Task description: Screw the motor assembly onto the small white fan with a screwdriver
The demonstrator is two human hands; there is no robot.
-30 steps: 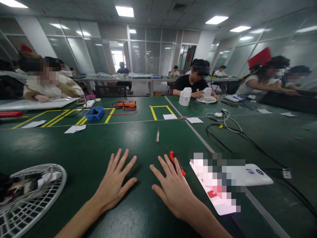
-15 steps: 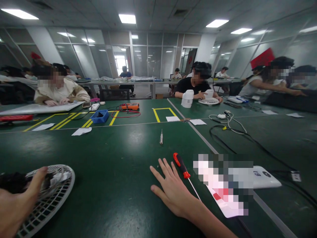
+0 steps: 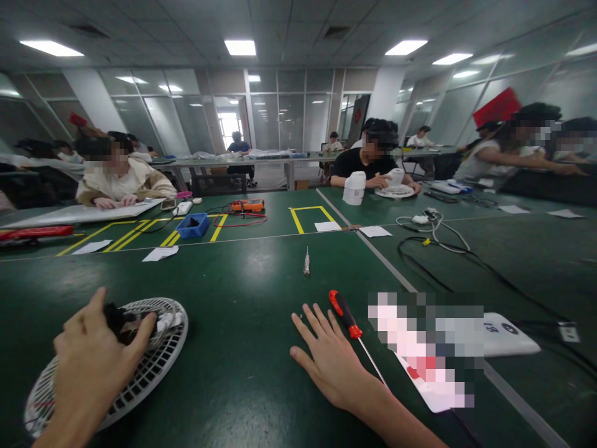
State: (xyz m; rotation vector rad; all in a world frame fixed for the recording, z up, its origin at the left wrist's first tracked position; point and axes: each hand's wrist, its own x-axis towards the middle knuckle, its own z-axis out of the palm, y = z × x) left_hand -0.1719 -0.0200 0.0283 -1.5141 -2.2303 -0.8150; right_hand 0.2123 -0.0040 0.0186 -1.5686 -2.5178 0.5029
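Observation:
At the lower left, my left hand (image 3: 93,348) is curled around a black motor-like part (image 3: 122,323) with white wires. That part sits on a round white fan grille (image 3: 175,348); the fingers partly cover it. My right hand (image 3: 326,354) lies flat on the green table, palm down, fingers spread and holding nothing. Just right of its fingers is a screwdriver (image 3: 346,314) with a red and black handle. Farther forward lies a small clear-handled screwdriver (image 3: 306,264), apart from both hands.
A blurred-out phone-like panel (image 3: 433,398) and a white power bank (image 3: 510,336) lie at the right, near cables (image 3: 448,242). Ahead are a blue bin (image 3: 193,225), an orange multimeter (image 3: 248,205) and paper slips (image 3: 161,253). Co-workers sit across the table.
My left hand and the fan grille have moved right and farther into view. My right hand stays flat in its place; the whole view has shifted slightly.

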